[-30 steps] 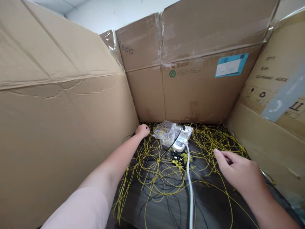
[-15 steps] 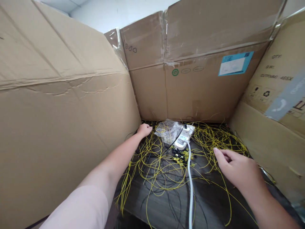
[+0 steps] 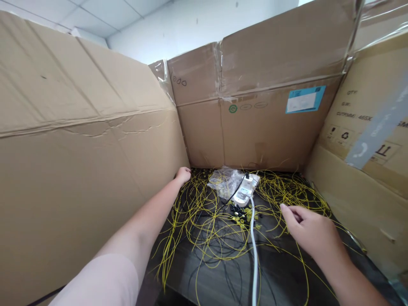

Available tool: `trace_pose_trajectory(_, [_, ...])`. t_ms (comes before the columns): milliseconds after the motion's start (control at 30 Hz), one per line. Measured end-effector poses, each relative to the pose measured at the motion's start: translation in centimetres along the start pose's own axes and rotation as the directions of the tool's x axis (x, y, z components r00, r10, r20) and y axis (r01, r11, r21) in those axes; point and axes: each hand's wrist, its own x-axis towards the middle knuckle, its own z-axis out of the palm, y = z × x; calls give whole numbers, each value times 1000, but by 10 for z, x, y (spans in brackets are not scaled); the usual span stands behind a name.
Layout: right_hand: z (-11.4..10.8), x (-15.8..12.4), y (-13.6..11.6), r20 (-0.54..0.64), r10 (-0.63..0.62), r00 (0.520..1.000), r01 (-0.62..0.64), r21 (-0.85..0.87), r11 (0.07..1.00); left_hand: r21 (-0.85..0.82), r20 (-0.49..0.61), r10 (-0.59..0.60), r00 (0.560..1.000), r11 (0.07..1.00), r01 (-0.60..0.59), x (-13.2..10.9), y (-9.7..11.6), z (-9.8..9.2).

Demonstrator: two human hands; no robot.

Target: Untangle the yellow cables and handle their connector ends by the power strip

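Observation:
Far off at the back left corner, my left hand point(image 3: 184, 174) is closed, beside the left cardboard wall and at the edge of a tangle of thin yellow wires point(image 3: 210, 225). Whatever its fingers hold, if anything, is hidden. My right hand point(image 3: 307, 225) is above the right-hand pile of yellow wires point(image 3: 287, 189), its thumb and fingers curled together. No held thing can be made out there. Between the hands lies a white power strip point(image 3: 244, 193) with a black plug in it, next to a crumpled clear plastic bag point(image 3: 225, 182).
Small black and yellow pieces point(image 3: 242, 214) lie in front of the power strip. Its white cable point(image 3: 254, 255) runs toward me over the dark tabletop point(image 3: 185, 265). Cardboard walls stand at the left point(image 3: 95, 187), back point(image 3: 255, 140) and right point(image 3: 360, 195).
My left hand has moved left toward the cardboard wall. My right hand stays closed near the right-hand wires. The view has tilted up a little, showing more ceiling.

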Motion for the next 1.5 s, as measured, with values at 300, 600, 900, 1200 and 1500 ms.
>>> trace_pose_trajectory(300, [8, 1, 3, 33, -33, 999, 35, -46, 998, 43, 113, 58, 992, 997, -63, 8, 0, 9])
trace_pose_trajectory(600, [11, 2, 5, 95, 42, 995, -38, -45, 998, 151, 187, 65, 980, 984, -94, 18, 2, 29])
trace_pose_trajectory(900, [10, 2, 5, 81, 24, 996, -21, -32, 999, 254, 190, 21, 981, 965, -70, 25, 3, 37])
trace_pose_trajectory(1200, [8, 3, 4, 122, 60, 991, -56, -36, 998, 178, 147, 6, 989, 984, -33, 17, 16, 37])
trace_pose_trajectory(1500, [0, 2, -6, 140, 163, 977, -143, -143, 979, -94, 10, -12, 1000, 995, 13, 4, 22, 27])
